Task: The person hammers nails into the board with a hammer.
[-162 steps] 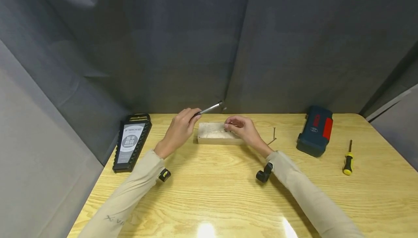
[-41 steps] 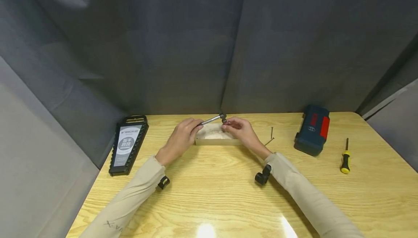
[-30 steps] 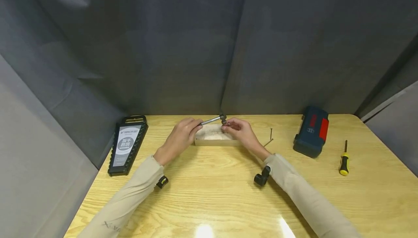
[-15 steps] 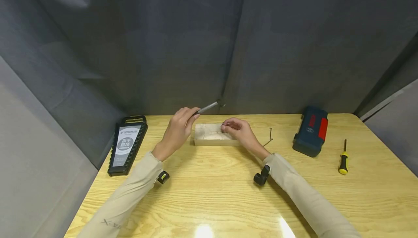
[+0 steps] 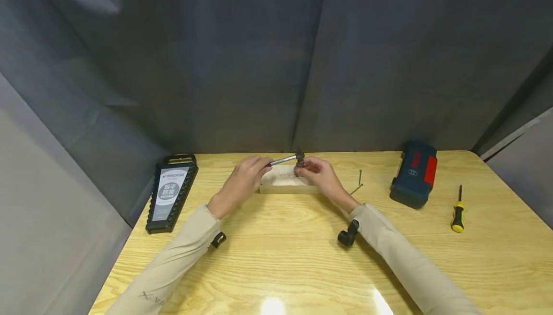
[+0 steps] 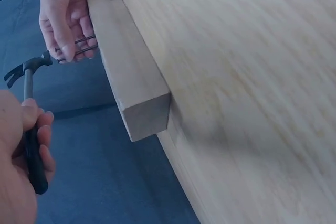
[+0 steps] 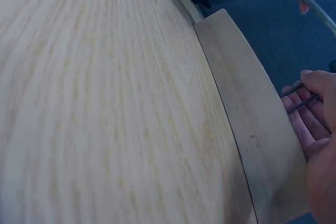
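My left hand [image 5: 244,180] grips the black handle of a small claw hammer [image 6: 30,82]. Its head is low, just by the fingertips of my right hand [image 5: 323,176]. Those fingers are at two dark nails [image 6: 85,50], which stand side by side from the face of a pale wooden block [image 5: 285,189]. At least one nail is pinched between thumb and fingers; whether both are held, I cannot tell. In the left wrist view the hammer face is close to a nail head, and contact is unclear. The right wrist view shows the nail shafts [image 7: 303,103] meeting the block.
Two loose nails [image 5: 360,177] lie right of the block. Farther right are a dark blue case [image 5: 412,173] with a red latch and a yellow-black screwdriver [image 5: 458,216]. A black wrench-set holder [image 5: 172,192] lies at the left. A dark curtain [image 5: 242,65] hangs behind the table.
Over these frames the hammer goes between raised and lowered; since half a second ago it has come down to the right fingertips. My right hand stays at the block.
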Demonstrator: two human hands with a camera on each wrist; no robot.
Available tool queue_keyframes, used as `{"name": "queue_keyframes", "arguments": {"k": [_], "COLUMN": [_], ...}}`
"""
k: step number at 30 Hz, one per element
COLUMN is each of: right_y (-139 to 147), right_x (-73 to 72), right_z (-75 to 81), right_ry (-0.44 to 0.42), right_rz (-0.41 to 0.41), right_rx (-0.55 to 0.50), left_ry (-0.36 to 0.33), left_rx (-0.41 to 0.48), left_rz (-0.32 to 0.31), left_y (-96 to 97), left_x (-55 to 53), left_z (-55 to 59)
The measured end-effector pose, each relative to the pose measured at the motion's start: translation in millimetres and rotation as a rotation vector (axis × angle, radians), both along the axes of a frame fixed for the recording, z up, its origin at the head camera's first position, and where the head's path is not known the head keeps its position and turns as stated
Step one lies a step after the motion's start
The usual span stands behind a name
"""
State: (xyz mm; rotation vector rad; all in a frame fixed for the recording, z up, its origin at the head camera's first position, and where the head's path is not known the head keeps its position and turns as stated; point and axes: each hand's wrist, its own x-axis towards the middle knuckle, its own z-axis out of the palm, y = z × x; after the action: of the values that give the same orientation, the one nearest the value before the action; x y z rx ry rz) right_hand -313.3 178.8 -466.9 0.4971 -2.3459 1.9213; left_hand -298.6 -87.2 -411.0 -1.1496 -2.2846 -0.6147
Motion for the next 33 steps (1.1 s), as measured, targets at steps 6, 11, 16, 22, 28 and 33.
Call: {"name": "queue_keyframes", "arguments": {"k": [6,11,16,22,28,33], "right_y": [0,0,1,0,1,1], "right_x": [1.5,1.0,-0.1,-0.7,-4.0,-2.2], "right_z": [-0.5,0.2,-1.5,-2.9,0.5,-1.9], "right_ry": [0.008,0.024,0.036,0.025,0.017,0.008], "right_rz": [0.013,0.005,0.004,0.005,-0.009,-0.005], "right_rx": [-0.010,0.002,0.006,0.016,0.030,0.019], "left_ry": [-0.032,-0.029,0.000,0.074,0.015,-0.008], "left_rx": [0.003,0.007,0.064,0.235,0.053,0.054], "left_rz": [0.030,0.027,0.011,0.015,0.060,0.057], "left_y": [-3.1,-5.6,-6.2,-5.3,-5.1,-4.0], "left_x": [-0.8,-2.4,-3.0,-3.4,-1.0,0.2], "left_z": [-3.2,-3.4,4.8,13.7,-7.6,-13.8]}}
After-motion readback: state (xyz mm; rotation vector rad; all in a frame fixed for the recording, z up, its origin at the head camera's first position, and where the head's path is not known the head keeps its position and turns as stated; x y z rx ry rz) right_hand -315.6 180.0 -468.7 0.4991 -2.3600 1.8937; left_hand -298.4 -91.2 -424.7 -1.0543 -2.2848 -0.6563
